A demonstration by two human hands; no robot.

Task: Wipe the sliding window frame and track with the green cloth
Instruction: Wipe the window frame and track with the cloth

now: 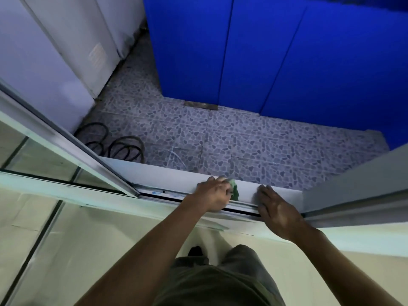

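I look down over a sliding window's bottom track, a metal channel running left to right below a white sill. My left hand is closed on the green cloth and presses it onto the sill and track; only a small green fold shows past the fingers. My right hand lies flat with fingers spread on the sill and track just right of the cloth, holding nothing. The sliding glass panel stands at the left end of the track.
Beyond the sill lies a pebble-patterned tile floor far below, with a coiled black hose at left. Blue panels stand at the back, white cabinets at left. The right window frame borders my right hand.
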